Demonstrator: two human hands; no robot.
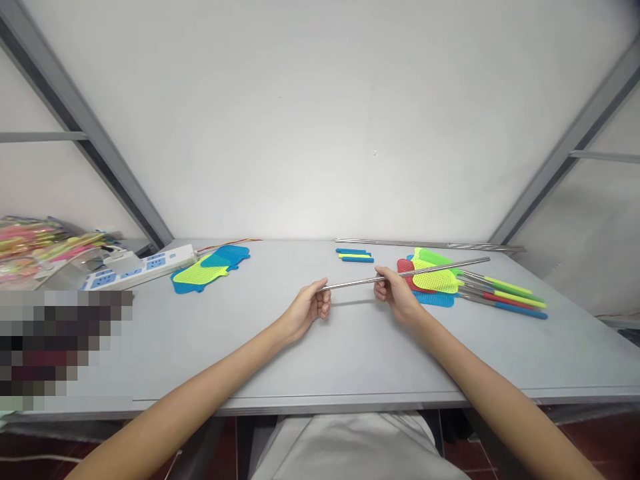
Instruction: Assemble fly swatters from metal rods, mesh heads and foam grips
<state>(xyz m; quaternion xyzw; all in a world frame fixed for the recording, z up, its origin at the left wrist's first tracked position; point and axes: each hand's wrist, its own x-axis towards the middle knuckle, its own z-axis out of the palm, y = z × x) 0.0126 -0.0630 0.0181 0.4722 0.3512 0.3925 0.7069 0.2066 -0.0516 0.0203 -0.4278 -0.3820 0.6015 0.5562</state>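
A thin metal rod [350, 284] is held between my hands above the table, its far end rising to the right. My left hand [311, 305] pinches the rod's left end. With thumb and fingers closed, my right hand [393, 292] grips it further along. Behind the rod's right part lie several fly swatters, with a yellow mesh head [435, 279] on top, a red head [406, 267] and a blue head [435, 299] beneath. Their coloured handles [520, 300] point right. Short blue and yellow handle sleeves [356, 255] rest beyond my hands.
Loose blue and yellow swatter heads [213, 272] lie at the left, beside a white power strip [160, 263]. More metal rods [415, 244] lie along the wall. Bagged colourful items [35, 247] are at the far left. The grey table's [350, 373] front edge runs before me.
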